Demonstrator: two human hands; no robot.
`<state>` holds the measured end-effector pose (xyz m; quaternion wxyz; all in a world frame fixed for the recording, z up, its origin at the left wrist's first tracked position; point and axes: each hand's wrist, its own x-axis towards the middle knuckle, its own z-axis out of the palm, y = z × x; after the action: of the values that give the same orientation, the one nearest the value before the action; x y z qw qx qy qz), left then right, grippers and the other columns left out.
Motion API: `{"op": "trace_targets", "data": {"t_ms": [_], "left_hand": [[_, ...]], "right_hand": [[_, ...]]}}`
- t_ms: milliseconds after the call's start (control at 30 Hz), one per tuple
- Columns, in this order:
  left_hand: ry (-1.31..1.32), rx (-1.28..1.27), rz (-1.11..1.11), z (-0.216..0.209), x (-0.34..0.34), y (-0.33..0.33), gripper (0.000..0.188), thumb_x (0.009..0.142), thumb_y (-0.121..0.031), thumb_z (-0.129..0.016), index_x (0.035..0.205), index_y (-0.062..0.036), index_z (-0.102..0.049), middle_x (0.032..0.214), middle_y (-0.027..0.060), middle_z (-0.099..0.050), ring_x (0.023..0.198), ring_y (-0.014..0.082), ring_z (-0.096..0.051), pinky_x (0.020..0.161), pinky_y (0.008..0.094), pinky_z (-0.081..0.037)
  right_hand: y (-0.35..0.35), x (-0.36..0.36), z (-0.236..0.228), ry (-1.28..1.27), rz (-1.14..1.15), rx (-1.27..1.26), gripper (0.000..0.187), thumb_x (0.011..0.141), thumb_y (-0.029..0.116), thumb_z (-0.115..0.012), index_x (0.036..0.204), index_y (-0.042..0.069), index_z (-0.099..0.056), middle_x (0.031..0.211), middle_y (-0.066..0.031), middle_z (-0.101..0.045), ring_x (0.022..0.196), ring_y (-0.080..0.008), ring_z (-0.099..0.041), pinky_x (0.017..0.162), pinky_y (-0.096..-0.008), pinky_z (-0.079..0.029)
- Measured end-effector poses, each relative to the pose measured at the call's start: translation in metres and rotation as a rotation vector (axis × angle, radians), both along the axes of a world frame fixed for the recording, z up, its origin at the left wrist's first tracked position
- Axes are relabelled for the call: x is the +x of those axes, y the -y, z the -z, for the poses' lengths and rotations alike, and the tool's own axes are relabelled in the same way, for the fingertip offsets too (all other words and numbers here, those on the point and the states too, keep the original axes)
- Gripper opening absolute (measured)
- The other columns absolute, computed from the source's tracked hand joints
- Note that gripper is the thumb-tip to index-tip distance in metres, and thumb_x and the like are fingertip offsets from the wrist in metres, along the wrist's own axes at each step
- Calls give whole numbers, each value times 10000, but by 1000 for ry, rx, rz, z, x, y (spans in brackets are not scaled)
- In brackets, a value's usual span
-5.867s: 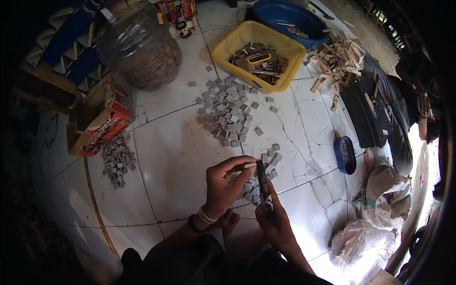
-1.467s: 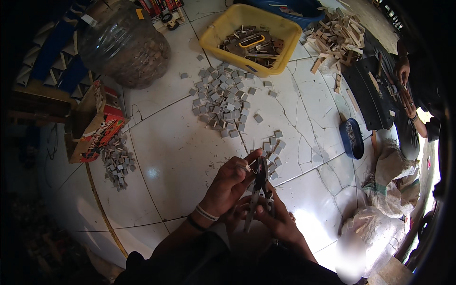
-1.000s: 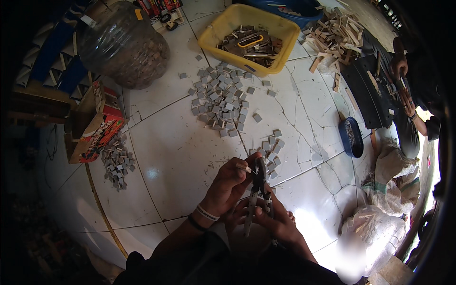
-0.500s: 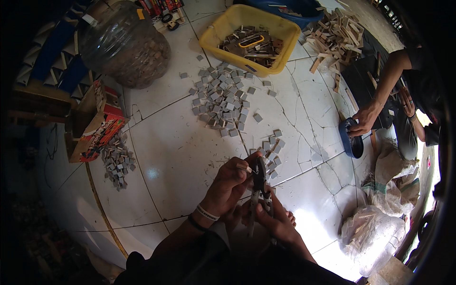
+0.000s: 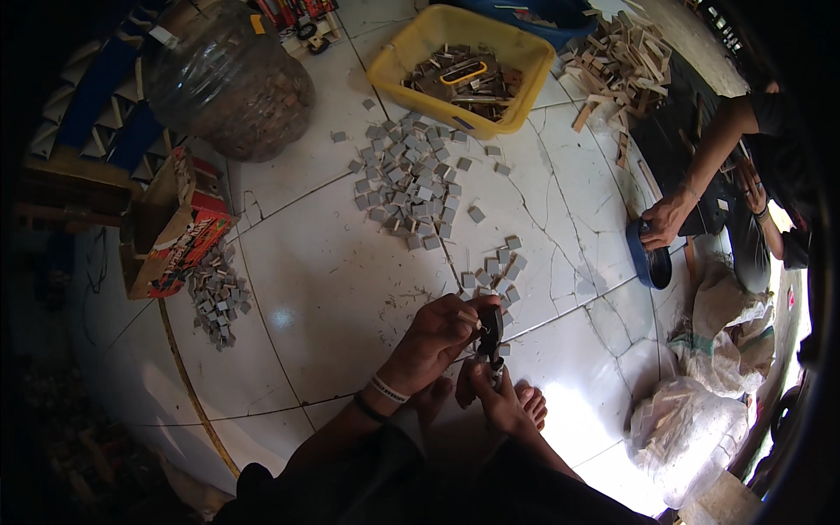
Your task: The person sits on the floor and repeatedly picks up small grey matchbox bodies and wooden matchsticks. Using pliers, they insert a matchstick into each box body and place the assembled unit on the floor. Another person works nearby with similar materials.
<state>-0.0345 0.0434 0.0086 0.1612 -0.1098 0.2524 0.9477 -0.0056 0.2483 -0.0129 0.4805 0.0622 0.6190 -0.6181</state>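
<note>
Upright, the dark tool (image 5: 493, 337) stands between both hands (image 5: 437, 337).

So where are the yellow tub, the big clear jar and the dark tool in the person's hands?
yellow tub (image 5: 392, 59): head view, on its near-left rim.
big clear jar (image 5: 229, 80): head view, on its rounded side.
dark tool (image 5: 493, 332): head view, on its upper body between the hands.

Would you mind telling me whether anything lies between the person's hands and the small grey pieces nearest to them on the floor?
Nothing visible does. The left hand and right hand hold a dark tool, and the nearest grey pieces lie just beyond it on bare white floor.
</note>
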Motion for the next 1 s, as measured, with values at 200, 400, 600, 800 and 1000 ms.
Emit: {"op": "trace_targets", "data": {"t_ms": [200, 400, 600, 800, 1000], "left_hand": [[-50, -2, -128, -1, -3, 4, 158, 971, -134, -763, 1077, -85, -655, 1504, 155, -566, 1459, 304, -497, 1233, 433, -389], [-2, -719, 9, 1, -20, 36, 205, 1021, -117, -687, 1194, -7, -675, 1468, 169, -614, 1365, 271, -588, 1194, 406, -417], [-229, -1373, -596, 8, -53, 41, 339, 1042, -220, -666, 1250, 47, -687, 1341, 124, -704, 1232, 185, -638, 1104, 357, -472], [-569, -1613, -77, 31, -63, 24, 311, 888, 56, -608, 1180, -8, -693, 1182, 182, -711, 1119, 385, -654, 1007, 453, -524], [-720, -1710, 120, 60, -66, 11, 363, 832, 48, -682, 1188, -21, -700, 1182, 167, -717, 1146, 359, -647, 1018, 448, -525]], "right_hand": [[13, -20, -35, -290, -43, 389, 514, 1071, 450, -594, 925, -36, -677, 741, -118, -682, 693, -209, -650, 667, -400, -497], [3, -25, -24, -304, 161, 396, 440, 1087, 382, -583, 988, -34, -691, 730, -108, -686, 658, -188, -642, 652, -381, -506], [-18, -37, -21, -344, 289, 295, 508, 1110, 446, -517, 1170, -30, -683, 863, -94, -729, 869, -181, -692, 831, -347, -528], [-15, -46, -27, -344, 247, 265, 610, 1107, 509, -487, 1316, -44, -637, 975, -134, -749, 1009, -228, -711, 963, -385, -518], [-13, -45, -29, -290, 229, 239, 660, 1090, 559, -493, 1339, -38, -628, 1012, -138, -751, 1036, -240, -717, 964, -406, -523]]}}
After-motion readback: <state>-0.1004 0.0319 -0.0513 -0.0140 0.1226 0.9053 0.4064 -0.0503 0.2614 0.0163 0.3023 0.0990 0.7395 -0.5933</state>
